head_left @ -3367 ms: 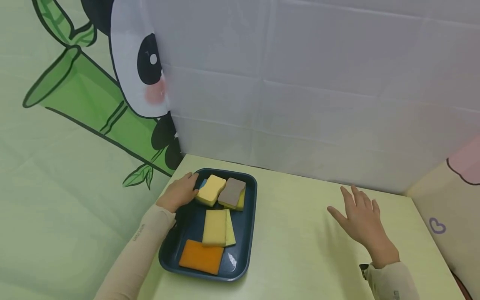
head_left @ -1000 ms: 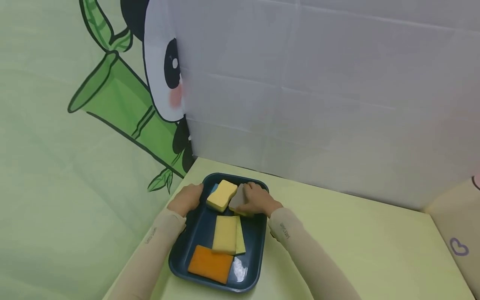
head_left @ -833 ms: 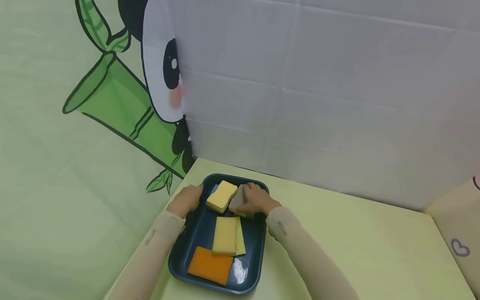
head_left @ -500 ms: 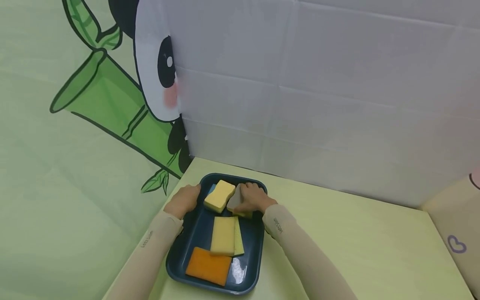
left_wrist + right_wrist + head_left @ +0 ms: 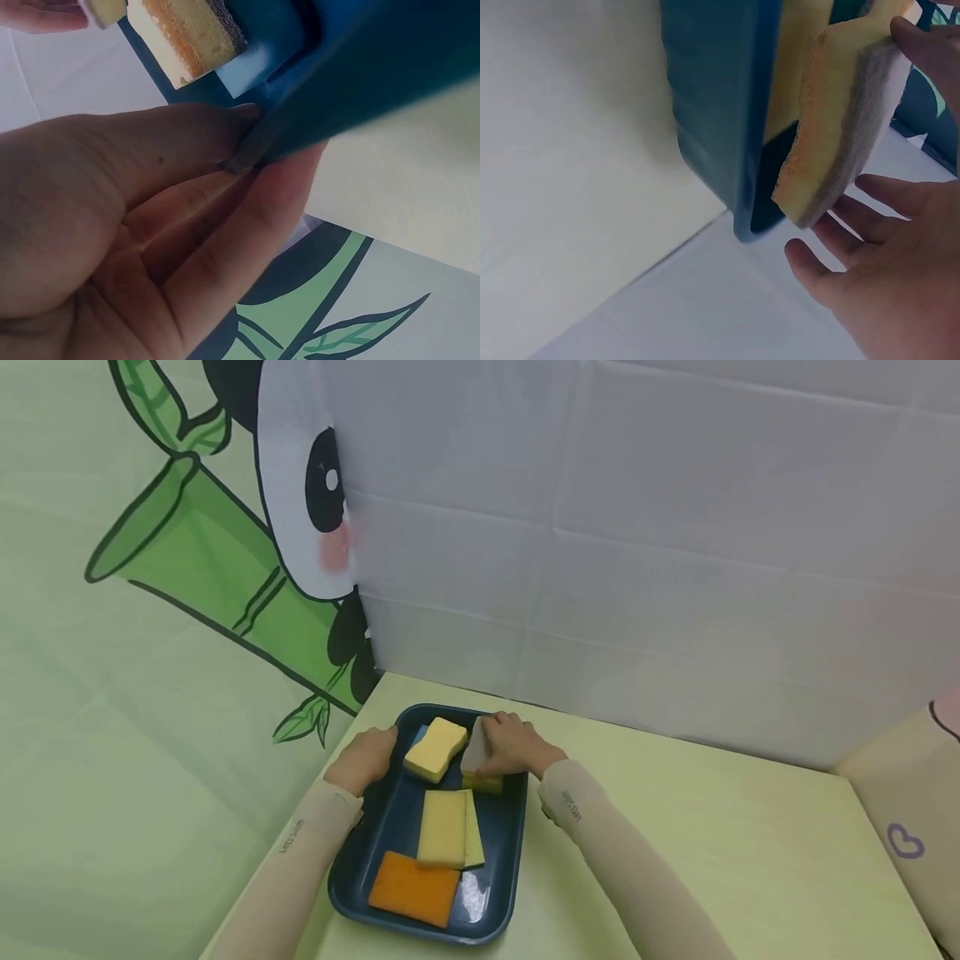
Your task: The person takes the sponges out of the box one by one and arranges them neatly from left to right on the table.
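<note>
My left hand (image 5: 365,758) pinches the left rim of a dark blue tray (image 5: 397,827), thumb inside and fingers outside in the left wrist view. Near the tray's back right corner, my right hand (image 5: 517,747) grips a grey-faced yellow sponge (image 5: 840,120) by its ends, between thumb and fingers. That sponge is tilted and raised, with another yellow sponge (image 5: 482,783) showing under it in the head view. Beside it lies a pale yellow wavy-sided sponge (image 5: 435,748) over a blue piece (image 5: 420,733), partly hidden.
Toward the tray's front lie two overlapping flat yellow sponges (image 5: 442,828) and an orange scouring pad (image 5: 414,889). The tray stands on a pale yellow table (image 5: 675,827) at its left end. A grey cloth wall (image 5: 637,568) and a green panda-print cloth (image 5: 75,735) border it.
My right hand came from the right side of the table into the tray, took hold of the grey-faced sponge and tilted it up. The left hand stays at the rim.
</note>
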